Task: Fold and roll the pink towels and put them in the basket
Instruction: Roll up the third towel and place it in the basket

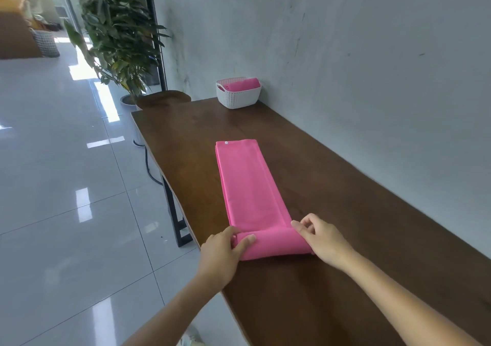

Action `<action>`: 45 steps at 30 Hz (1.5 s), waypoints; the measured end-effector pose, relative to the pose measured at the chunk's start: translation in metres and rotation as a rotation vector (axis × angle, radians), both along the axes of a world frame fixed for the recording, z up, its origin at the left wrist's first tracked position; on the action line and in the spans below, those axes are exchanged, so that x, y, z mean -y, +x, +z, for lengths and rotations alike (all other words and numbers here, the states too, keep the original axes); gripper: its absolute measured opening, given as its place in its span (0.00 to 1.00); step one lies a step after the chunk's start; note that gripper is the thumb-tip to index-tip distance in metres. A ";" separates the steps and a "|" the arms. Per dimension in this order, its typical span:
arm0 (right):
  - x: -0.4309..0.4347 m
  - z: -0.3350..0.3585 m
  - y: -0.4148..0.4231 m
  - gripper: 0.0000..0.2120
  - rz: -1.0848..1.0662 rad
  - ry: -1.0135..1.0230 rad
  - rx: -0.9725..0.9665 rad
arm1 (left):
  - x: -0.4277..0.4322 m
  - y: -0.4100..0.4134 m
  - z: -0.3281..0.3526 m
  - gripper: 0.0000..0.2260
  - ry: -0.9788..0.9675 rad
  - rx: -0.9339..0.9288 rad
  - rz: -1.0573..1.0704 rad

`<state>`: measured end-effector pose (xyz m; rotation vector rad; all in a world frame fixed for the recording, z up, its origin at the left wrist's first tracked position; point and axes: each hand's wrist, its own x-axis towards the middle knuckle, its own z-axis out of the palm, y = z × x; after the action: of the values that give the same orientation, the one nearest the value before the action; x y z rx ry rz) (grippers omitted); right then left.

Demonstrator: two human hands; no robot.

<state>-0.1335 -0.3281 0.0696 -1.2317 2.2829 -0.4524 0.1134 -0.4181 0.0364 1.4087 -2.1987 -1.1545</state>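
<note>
Pink microfibre, by the look of it: the pink towel [249, 186] lies folded into a long narrow strip on the bench [358, 239], running away from me, with a small white dot [226, 142] at its far left corner. The near end is turned up into a short roll [276, 243], only a turn or two thick by my reckoning. My left grip [223, 252] holds the roll's left end, thumb across the top and fingers curled round the end. My right grip [322, 239] is closed on the right end, fingers bent over the top of it. Progress: folding looks done for this towel, rolling barely begun, most of the strip flat ahead of me. One rolled towel [243, 84] already sits in the white basket [237, 98], which stands at the far end of the bench against the wall [345, 53], well apart from my work. Left to do, as I judge it: roll the strip to its far edge, carry it over, set it beside the first. No other loose towels in view. The bench is dark brown wood, smooth, on black metal legs. The wall is pale grey with faint marks. To the left, glossy white floor tiles [66, 186] throw back window light, and a leafy potted plant [119, 34] stands beyond the bench end.
</note>
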 end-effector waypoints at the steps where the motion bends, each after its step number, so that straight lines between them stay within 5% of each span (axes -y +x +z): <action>1: -0.001 0.000 0.004 0.21 0.028 -0.039 -0.003 | 0.004 0.000 0.002 0.26 0.015 0.006 0.003; 4: -0.007 -0.001 0.010 0.18 0.115 -0.091 -0.009 | 0.012 0.000 0.010 0.21 0.079 0.027 0.014; 12: -0.031 -0.013 0.014 0.27 0.223 -0.172 0.098 | 0.025 0.007 0.023 0.21 0.147 0.155 -0.034; 16: -0.027 -0.018 0.014 0.26 0.223 -0.153 0.142 | 0.019 0.008 0.021 0.16 -0.177 0.283 0.008; 21: -0.010 -0.016 0.007 0.22 0.257 -0.115 0.236 | 0.009 0.014 0.004 0.07 -0.469 0.030 -0.006; 26: 0.013 -0.009 -0.004 0.26 0.256 -0.036 0.337 | 0.001 0.027 -0.006 0.23 -0.438 0.047 -0.050; 32: 0.039 -0.003 -0.006 0.46 0.225 0.033 0.346 | 0.009 0.033 -0.006 0.36 -0.426 0.161 -0.076; 39: 0.043 -0.002 0.006 0.37 0.187 0.010 0.235 | 0.023 0.037 0.000 0.42 -0.341 0.238 -0.142; 45: 0.028 0.007 0.028 0.13 0.312 -0.258 -0.080 | 0.037 0.038 0.010 0.38 -0.227 0.298 -0.231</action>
<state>-0.1059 -0.3557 0.0763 -1.7287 2.0895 -0.6024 0.1510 -0.4546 0.0465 1.3282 -2.6598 -0.7653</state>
